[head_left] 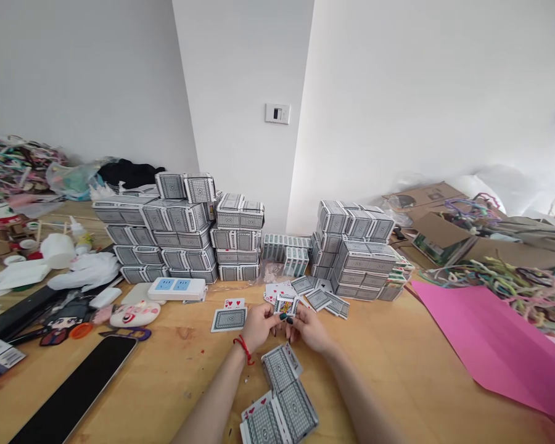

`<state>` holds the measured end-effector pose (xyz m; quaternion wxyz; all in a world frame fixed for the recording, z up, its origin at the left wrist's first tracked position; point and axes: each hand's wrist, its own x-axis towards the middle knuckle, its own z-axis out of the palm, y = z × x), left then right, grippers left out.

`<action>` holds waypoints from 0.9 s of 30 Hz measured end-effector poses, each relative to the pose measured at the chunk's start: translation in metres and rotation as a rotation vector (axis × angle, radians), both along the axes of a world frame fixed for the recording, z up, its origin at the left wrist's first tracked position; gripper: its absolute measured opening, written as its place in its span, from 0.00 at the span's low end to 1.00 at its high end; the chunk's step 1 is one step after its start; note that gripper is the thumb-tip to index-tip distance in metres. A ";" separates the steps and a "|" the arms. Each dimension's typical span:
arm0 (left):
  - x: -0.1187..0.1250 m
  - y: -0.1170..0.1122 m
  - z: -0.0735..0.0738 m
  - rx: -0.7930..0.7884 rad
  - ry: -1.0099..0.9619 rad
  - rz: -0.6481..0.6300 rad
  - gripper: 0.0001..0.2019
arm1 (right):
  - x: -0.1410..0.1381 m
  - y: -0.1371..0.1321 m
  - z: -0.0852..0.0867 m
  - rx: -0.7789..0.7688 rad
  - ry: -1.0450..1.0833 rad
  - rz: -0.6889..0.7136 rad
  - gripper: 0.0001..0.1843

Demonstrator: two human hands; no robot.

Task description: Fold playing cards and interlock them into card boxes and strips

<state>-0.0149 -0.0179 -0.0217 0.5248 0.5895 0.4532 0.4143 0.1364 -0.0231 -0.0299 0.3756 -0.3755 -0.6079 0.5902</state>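
Between my two hands, at the middle of the table, a playing card (285,305) with a court figure faces me. My left hand (259,327) grips its left side, thumb in front. My right hand (311,328) pinches the other side; whether more cards lie behind it is hidden. Just beyond the hands, loose playing cards (318,298) lie spread, some face up. To the left, a face-down card (229,319) partly covers a heart card. Nearer me, between my forearms, sit joined bundles of cards (280,404) with patterned grey backs.
Blocks of stacked card bundles rise at the back left (180,240) and back right (361,253). A white power strip (177,288), a phone (76,394) and a craft knife (132,333) lie left. Pink paper (490,345) and tangled coloured stems (494,290) lie right.
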 end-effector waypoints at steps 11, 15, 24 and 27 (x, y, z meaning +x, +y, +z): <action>-0.005 0.002 0.006 -0.005 -0.036 0.029 0.13 | -0.004 -0.003 0.007 -0.013 0.103 -0.140 0.18; -0.003 -0.001 0.006 0.061 0.023 0.030 0.12 | -0.005 -0.006 0.009 0.016 0.146 -0.234 0.18; 0.000 -0.006 0.007 0.255 0.087 0.170 0.23 | -0.009 -0.001 -0.003 0.033 0.049 -0.294 0.18; -0.001 -0.005 0.008 0.332 0.149 0.149 0.17 | -0.008 -0.003 0.000 0.010 0.049 -0.242 0.17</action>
